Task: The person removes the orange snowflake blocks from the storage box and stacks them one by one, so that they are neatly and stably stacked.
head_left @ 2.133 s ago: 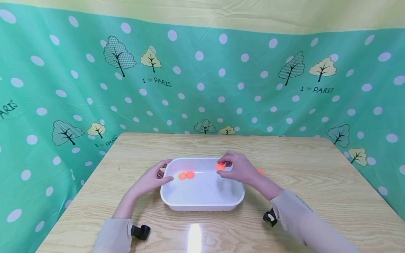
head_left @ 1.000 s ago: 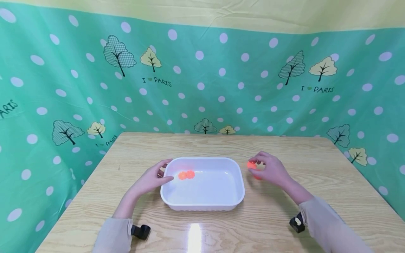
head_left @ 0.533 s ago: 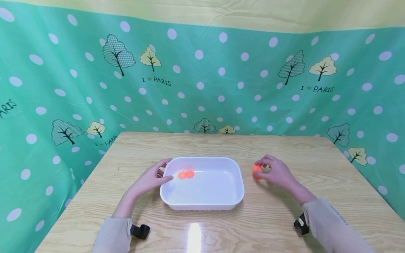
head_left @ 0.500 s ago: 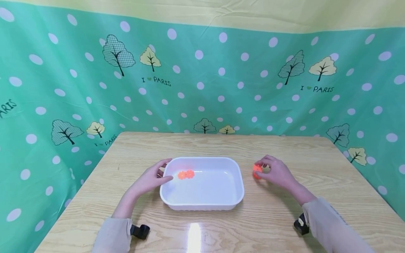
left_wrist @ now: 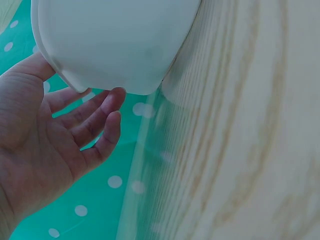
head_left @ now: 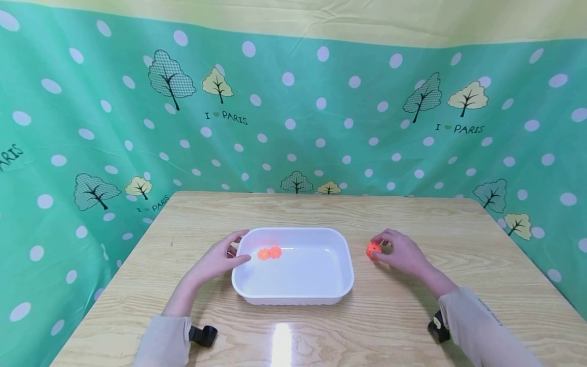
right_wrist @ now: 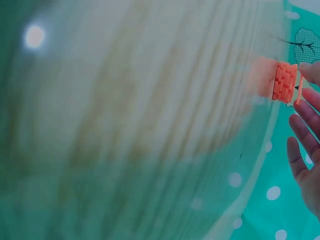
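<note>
My left hand (head_left: 221,261) grips the left end of a white plastic basin (head_left: 293,297), thumb over the rim and fingers along the outer wall. In the left wrist view, the fingertips sit right at the basin's lower edge. To the basin's right, my right hand (head_left: 403,255) pinches a thin orange notched disc (right_wrist: 300,90) between thumb and forefinger, with the other fingers loosely spread. Directly beneath that disc stands a short stack of matching orange discs (right_wrist: 284,83) on the table. A few more orange discs (head_left: 269,253) lie at the basin's back left.
A light wood-grain table (head_left: 293,209) carries everything, its surface reflecting a bright light near the front. Behind it and along both sides hangs a green dotted curtain (head_left: 293,102) printed with trees. Black camera mounts (head_left: 203,336) are strapped at both wrists.
My right hand has moved from over the basin, holding an orange piece, rightward to the stack and lowered slightly there. The left hand and the basin stay in place.
</note>
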A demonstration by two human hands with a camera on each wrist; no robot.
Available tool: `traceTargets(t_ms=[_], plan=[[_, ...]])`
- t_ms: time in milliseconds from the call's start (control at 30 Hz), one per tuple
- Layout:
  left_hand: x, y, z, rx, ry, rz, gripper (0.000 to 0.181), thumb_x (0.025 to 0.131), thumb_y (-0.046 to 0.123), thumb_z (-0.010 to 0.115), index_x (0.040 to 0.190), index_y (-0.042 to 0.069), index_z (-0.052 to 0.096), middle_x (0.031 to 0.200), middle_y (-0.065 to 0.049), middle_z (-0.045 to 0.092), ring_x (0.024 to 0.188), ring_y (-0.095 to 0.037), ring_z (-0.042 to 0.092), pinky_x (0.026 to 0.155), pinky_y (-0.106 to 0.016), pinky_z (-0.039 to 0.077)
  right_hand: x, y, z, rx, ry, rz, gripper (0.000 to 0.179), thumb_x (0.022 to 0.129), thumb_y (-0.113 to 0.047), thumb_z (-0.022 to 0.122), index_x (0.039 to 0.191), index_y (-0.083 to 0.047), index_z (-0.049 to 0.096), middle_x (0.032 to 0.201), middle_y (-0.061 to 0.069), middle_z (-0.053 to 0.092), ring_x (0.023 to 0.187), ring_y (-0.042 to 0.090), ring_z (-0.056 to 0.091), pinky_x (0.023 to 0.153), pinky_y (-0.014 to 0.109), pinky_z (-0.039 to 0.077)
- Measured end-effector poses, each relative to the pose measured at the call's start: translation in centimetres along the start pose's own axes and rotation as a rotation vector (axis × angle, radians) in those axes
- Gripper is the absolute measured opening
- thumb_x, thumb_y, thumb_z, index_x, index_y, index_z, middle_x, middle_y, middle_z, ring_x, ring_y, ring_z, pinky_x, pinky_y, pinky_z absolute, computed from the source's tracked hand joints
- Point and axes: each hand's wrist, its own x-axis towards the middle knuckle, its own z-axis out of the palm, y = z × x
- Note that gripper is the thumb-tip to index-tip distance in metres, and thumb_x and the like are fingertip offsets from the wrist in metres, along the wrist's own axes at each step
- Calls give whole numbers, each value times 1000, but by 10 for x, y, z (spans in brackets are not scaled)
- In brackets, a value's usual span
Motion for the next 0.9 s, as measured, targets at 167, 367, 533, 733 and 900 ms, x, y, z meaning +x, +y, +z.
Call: traceTargets(t_ms=[167,367,533,733,900], plan=[[0,0,0,0,0,1,68,80,33,68,137,15,37,120,-8,48,81,-18,53,67,-28,47,-1,0,0,-5,-3,-14,30,74,-28,74,99,-13,66,90,-3,60,84,17,55,70,35,45],[1,-2,0,5,0,5,68,80,34,68,137,15,37,119,-8,48,81,-18,53,67,-28,48,-1,0,1,-2,-21,-2,29,74,-27,73,98,-13,66,90,-3,60,83,16,55,70,34,46],[1,-2,0,4,1,11,68,80,34,68,137,15,37,119,-8,49,81,-18,53,67,-28,48,-1,0,1,-5,-19,-6,29,74,-28,73,98,-13,66,91,-2,61,82,16,55,69,34,46],[0,-2,0,7,2,10,68,80,34,68,137,15,37,119,-8,49,81,-18,53,67,-28,48,1,-5,-1,-10,6,-26,28,76,-31,72,98,-15,66,93,-3,61,84,17,56,69,34,46],[0,-1,0,13,2,12,68,80,35,68,137,15,37,119,-8,49,81,-18,53,67,-28,48,6,-19,-4,1,39,-93,23,77,-23,70,97,-11,67,90,-2,62,82,16,56,69,34,45]])
